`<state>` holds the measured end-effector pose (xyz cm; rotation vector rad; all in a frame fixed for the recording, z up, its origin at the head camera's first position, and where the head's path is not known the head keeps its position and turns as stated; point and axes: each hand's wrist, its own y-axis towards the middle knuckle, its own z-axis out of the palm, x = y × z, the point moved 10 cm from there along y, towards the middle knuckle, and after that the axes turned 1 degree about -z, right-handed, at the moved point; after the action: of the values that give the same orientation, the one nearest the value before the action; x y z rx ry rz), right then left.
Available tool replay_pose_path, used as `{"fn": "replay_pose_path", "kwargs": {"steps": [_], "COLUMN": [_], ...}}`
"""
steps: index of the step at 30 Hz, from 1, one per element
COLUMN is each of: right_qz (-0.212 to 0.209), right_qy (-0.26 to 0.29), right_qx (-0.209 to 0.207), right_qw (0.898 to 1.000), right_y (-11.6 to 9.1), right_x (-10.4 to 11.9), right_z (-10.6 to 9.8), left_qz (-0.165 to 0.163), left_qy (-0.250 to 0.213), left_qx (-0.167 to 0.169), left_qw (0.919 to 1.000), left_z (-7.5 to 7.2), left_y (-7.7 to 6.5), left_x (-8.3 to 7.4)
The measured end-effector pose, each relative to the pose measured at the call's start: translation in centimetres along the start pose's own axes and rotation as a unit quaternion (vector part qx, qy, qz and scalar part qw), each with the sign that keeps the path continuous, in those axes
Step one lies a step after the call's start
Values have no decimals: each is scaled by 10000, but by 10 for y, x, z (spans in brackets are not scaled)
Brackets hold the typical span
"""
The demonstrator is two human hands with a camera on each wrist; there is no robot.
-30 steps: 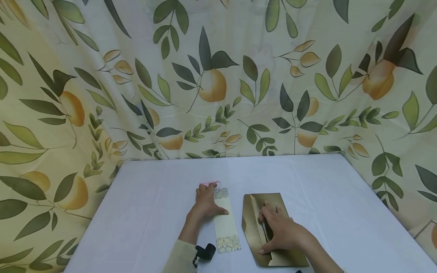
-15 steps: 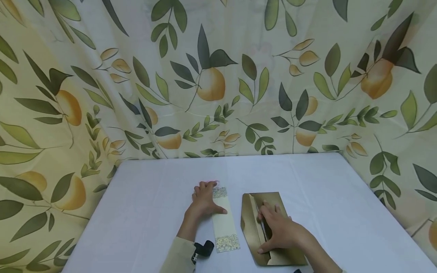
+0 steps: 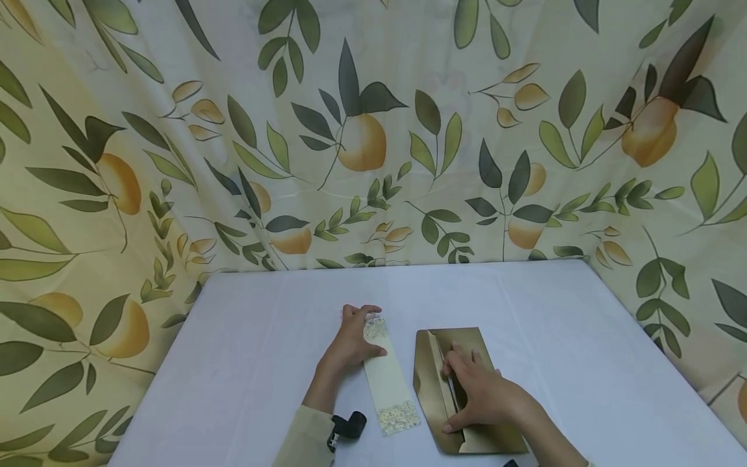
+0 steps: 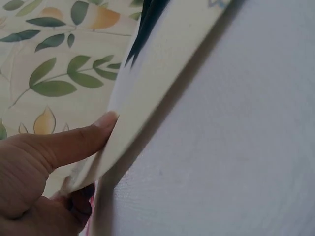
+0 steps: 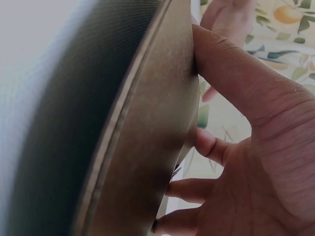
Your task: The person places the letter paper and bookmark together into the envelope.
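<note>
A long cream bookmark [image 3: 388, 383] with patterned bands at both ends lies left of a gold envelope [image 3: 428, 389]. My left hand [image 3: 351, 340] pinches the bookmark's far end, thumb on its edge and fingers at the tip. In the left wrist view the bookmark [image 4: 152, 83] bends a little and casts a shadow on the cloth; a bit of pink shows by the fingers. The envelope's flap is open to the left. Over its mouth, my right hand [image 3: 481, 392] grips the envelope's upper layer, thumb and fingers spread along the slit. The right wrist view shows the envelope [image 5: 142, 128] slightly raised.
A white cloth covers the table [image 3: 280, 331]. Behind it and on both sides hangs a curtain [image 3: 373, 214] printed with fruit and leaves. A black wrist camera [image 3: 350, 425] sits at the left sleeve, near the bookmark's near end.
The left fingers have shifted at the bookmark's far end, and its near end has swung right toward the envelope. The pink tassel is now mostly covered. The right hand and envelope stay put.
</note>
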<state>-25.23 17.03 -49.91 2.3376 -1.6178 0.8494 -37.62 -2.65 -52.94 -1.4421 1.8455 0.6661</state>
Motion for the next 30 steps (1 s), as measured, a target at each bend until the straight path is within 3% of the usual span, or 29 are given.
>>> {"fn": "replay_pose_path", "kwargs": {"steps": [9, 14, 19, 22, 26, 30], "right_qz": [3, 19, -35, 10, 25, -19], "right_qy": [93, 124, 139, 137, 106, 48], "right_qx": [41, 59, 50, 43, 11, -27], "right_qw": [9999, 9999, 9999, 9999, 9999, 10000], "right_y": [-1, -2, -2, -3, -4, -3], "right_x": [-2, -2, -1, -2, -3, -2], "right_z": [1, 1, 1, 1, 0, -1], "left_qz": [347, 248, 24, -78, -31, -34], "left_qy": [-690, -761, -913, -1354, -2140, -2434], "left_qx": [-290, -272, 30, 255, 404, 367], "left_qw": [9966, 9964, 9958, 9904, 9760, 9692], "left_z": [-10, -10, -7, -6, -8, -6], "left_y": [2, 1, -2, -5, -7, -3], "left_x": [-4, -4, -10, -14, -21, -16]}}
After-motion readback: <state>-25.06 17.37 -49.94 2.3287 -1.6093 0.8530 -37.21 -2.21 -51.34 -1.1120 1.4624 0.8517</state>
